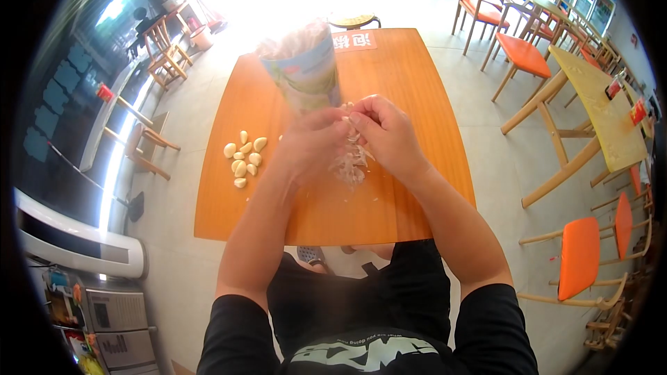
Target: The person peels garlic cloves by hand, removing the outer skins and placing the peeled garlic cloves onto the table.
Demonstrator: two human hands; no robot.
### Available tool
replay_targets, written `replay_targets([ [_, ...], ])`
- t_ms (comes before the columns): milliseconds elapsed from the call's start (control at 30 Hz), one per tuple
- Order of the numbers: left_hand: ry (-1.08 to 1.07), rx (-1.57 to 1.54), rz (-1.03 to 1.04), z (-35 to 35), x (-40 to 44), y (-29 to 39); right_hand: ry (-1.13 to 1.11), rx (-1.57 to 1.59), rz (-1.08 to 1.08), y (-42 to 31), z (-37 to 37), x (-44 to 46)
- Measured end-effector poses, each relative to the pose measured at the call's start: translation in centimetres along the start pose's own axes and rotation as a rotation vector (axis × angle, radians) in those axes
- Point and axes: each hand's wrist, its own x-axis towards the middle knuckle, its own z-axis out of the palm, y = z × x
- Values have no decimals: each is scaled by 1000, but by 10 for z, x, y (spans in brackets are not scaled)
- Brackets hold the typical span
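Note:
My left hand (316, 140) and my right hand (389, 133) meet over the middle of the wooden table (403, 201). Fingertips of both pinch around a small pale piece that looks like a garlic clove (347, 119), mostly hidden by the fingers. Below them lies a pile of pale papery peels (353, 164). Left of my left arm, several peeled garlic cloves (240, 167) sit in a loose group. Just behind my left hand stands a tall blue and green printed bag (306, 73), its top open and hazy in the glare.
A red label (356, 41) with white characters is at the table's far edge, with a round stool (354, 21) beyond. Orange-seated chairs (522, 55) and a yellowish table (601, 107) stand at right. Wooden chairs (165, 52) and a white appliance (83, 239) are at left.

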Motion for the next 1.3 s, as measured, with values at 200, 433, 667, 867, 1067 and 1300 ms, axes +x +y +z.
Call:
replay_targets([
  [200, -41, -86, 53, -9, 6, -5, -2, 0, -119, -4, 5, -5],
  [433, -21, -112, 86, -10, 6, -6, 23, -177, -195, -6, 3, -6],
  [667, 19, -99, 113, -3, 3, -4, 55, -372, -369, -5, 3, -6],
  [867, 138, 69, 98, -5, 6, -7, 46, -433, -383, -4, 3, -6],
  [1067, 115, 65, 135, -6, 6, -9, 56, -455, -403, -3, 3, -6],
  [1300, 123, 121, 125, -9, 8, -9, 76, -542, -381, 0, 5, -6],
])
